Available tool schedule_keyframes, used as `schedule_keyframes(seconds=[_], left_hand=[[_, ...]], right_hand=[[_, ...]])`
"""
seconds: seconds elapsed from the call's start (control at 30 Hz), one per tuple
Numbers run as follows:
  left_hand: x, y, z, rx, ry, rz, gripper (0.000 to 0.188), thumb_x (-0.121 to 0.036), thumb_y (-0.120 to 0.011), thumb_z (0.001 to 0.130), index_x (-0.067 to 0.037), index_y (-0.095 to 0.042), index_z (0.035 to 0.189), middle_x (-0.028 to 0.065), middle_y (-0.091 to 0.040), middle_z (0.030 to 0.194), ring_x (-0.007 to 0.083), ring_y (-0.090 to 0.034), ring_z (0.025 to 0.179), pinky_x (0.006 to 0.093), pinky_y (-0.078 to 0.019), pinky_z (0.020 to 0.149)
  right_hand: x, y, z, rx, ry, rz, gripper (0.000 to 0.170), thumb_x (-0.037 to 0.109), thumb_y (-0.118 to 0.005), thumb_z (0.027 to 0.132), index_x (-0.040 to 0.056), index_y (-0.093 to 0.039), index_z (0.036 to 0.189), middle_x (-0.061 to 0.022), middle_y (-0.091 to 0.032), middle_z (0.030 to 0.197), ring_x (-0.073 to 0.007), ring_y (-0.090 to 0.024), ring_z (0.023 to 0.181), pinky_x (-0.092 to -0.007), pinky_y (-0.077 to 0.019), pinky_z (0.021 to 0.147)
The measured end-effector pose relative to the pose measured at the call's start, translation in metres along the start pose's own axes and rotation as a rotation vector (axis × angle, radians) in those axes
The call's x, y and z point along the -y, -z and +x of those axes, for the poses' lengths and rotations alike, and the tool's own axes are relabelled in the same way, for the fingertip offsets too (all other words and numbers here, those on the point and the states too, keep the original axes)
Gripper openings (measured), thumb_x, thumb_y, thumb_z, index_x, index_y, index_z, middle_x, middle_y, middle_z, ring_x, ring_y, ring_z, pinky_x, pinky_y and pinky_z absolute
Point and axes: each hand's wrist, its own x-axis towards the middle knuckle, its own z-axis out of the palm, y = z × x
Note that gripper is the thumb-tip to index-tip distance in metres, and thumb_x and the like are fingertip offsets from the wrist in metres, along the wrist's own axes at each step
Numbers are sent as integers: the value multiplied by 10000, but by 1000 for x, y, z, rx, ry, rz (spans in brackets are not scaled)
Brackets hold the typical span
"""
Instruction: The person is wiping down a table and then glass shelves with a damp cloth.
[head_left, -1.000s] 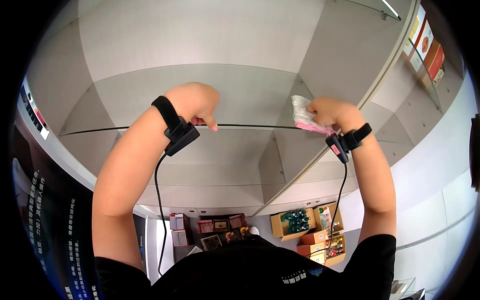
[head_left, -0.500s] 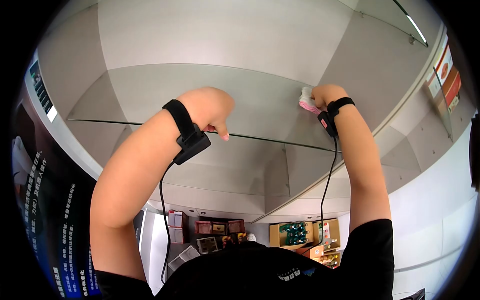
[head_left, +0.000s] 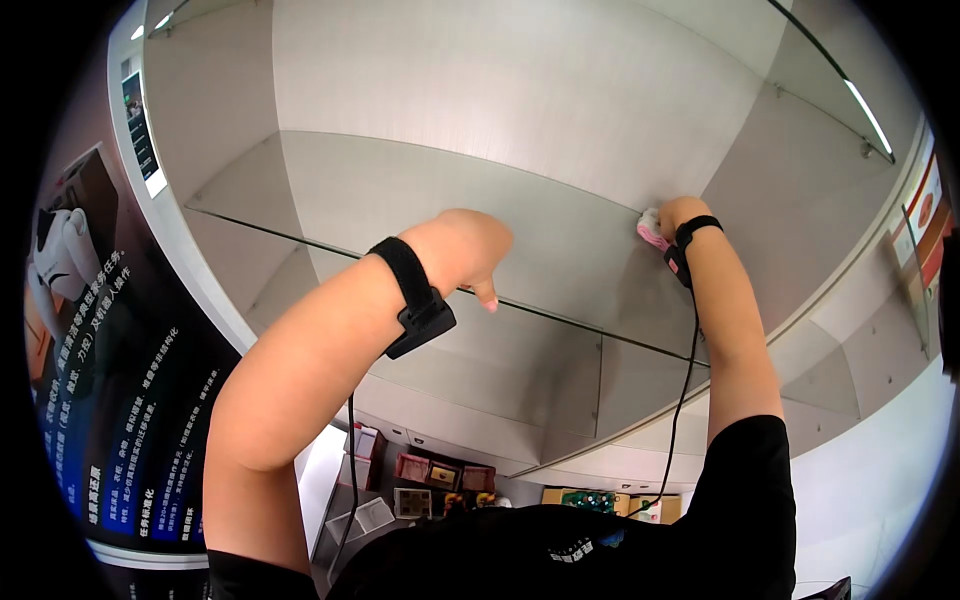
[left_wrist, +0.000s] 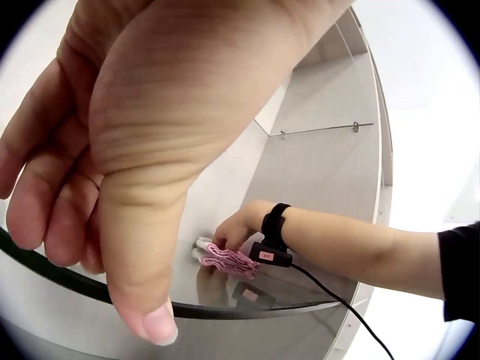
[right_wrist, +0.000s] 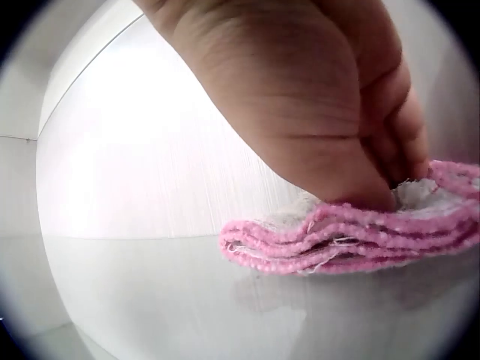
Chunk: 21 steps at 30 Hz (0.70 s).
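Observation:
A folded white cloth with pink edges (right_wrist: 352,241) lies on the glass shelf (head_left: 560,235) near its back right corner. My right hand (head_left: 685,212) grips it from above; in the right wrist view the thumb presses into its folds and the other fingers curl behind. My left hand (head_left: 460,250) is at the shelf's front edge, holding nothing. In the left wrist view its thumb (left_wrist: 142,262) points down past the edge, while the other fingers (left_wrist: 64,217) hang loosely bent.
A higher glass shelf (head_left: 845,85) juts out at the upper right. Cabinet side walls (head_left: 760,190) bound the shelf. Below, on the floor, stand boxes (head_left: 440,472) and a carton of bottles (head_left: 588,500). A cable (head_left: 683,390) hangs from the right wrist camera.
My right hand has carried the cloth from the shelf's front right edge back to the rear right corner. The left hand stays by the front edge while the head view shifts.

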Motion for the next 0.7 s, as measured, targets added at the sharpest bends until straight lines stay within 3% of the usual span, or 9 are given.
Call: schedule_keyframes(seconds=[0.03, 0.23, 0.3, 0.47, 0.53, 0.7], left_hand=[[0, -1, -2, -40, -12, 0, 483, -434, -791, 702, -23, -592, 546, 69, -585, 527, 271, -584, 543, 401, -481, 584], [4, -12, -5, -203, -47, 9, 497, -443, -790, 704, -14, -587, 554, 93, -584, 554, 298, -591, 582, 413, -484, 600], [1, -8, -10, -185, -43, 15, 496, -447, -793, 697, -13, -594, 565, 97, -581, 551, 301, -595, 591, 411, -487, 604], [0, -4, -10, -99, -26, 28, 497, -462, -794, 698, 5, -627, 656, 113, -632, 635, 314, -643, 673, 410, -518, 650], [2, -6, -9, -127, -26, -1, 513, -449, -792, 706, -11, -570, 559, 85, -594, 558, 302, -617, 591, 404, -505, 617], [0, -5, -8, -111, -24, 3, 523, -438, -787, 719, -17, -551, 517, 77, -584, 529, 286, -599, 542, 394, -500, 586]], right_hand=[[0, -4, 1, -25, 3, 8, 281, 126, -600, 688, 79, -731, 932, -162, -701, 953, -332, -670, 916, -415, -534, 777], [-3, -13, -15, 0, -46, 128, 259, 114, -605, 691, 51, -724, 912, -170, -697, 959, -340, -671, 904, -415, -534, 774], [-6, -16, -25, 13, -58, 159, 245, 104, -619, 700, 36, -725, 910, -187, -689, 984, -340, -670, 929, -409, -536, 792], [-9, -30, -48, 19, -10, 254, 219, 41, -586, 610, -7, -697, 793, -215, -677, 815, -360, -675, 750, -424, -526, 648], [2, -17, -84, 28, -26, 265, 229, 36, -580, 611, -7, -695, 805, -225, -673, 820, -361, -675, 757, -434, -520, 630], [15, -14, -130, 52, 40, 203, 250, 13, -575, 632, -29, -688, 851, -222, -675, 869, -384, -664, 789, -429, -524, 647]])
